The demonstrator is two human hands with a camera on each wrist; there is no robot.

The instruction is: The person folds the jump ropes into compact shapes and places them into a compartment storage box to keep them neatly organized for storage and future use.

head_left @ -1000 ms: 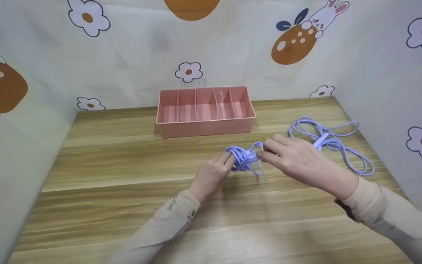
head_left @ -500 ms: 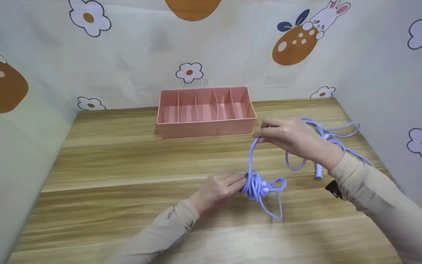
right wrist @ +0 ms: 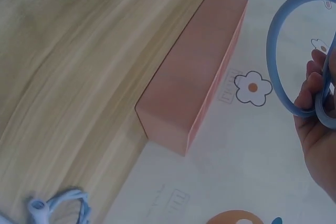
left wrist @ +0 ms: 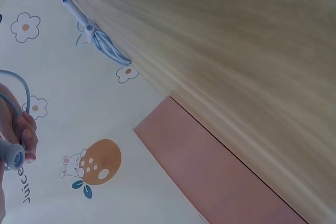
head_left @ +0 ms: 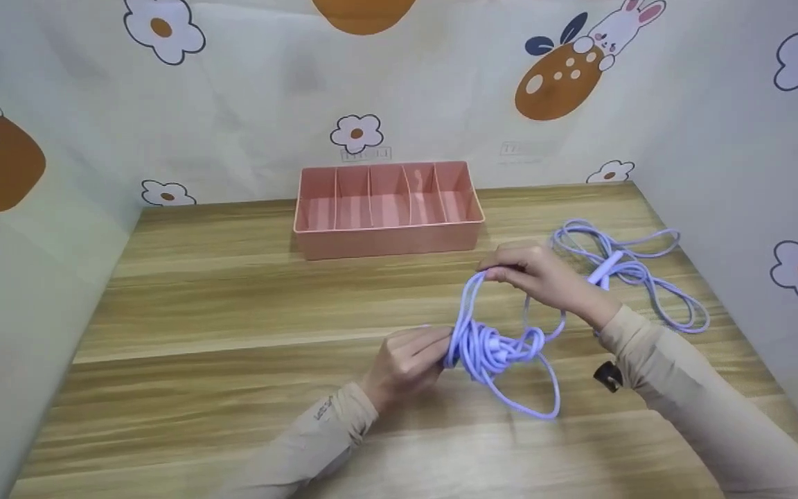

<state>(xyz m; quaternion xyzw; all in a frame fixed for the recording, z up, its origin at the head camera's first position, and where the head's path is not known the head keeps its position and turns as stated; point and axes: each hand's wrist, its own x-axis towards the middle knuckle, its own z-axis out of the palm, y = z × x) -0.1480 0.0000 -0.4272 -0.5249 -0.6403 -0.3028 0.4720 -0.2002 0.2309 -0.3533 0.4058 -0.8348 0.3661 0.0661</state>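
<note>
A lavender-blue jump rope [head_left: 485, 350], loosely bundled with several cord turns, is held above the table. My left hand [head_left: 406, 364] grips the bundle at its left side; its fingertips are partly hidden behind the cord. Above and to the right, my right hand [head_left: 541, 277] pinches a strand pulled up into an arch, with thumb and fingers together. In the left wrist view, a handle end [left wrist: 14, 157] of the rope shows at the left edge. A loop of cord [right wrist: 271, 51] fills the right side of the right wrist view.
A second lavender-blue jump rope [head_left: 607, 269] lies coiled at the table's right, its handles near the right forearm. At the back stands a pink divided box [head_left: 392, 242]. Patterned cloth walls [head_left: 246, 104] border the wooden table [head_left: 219, 305] at the back and sides.
The left hand has come lower with the bundle. The right hand has drawn cord up from it, and the strands now hang looser and in wider loops.
</note>
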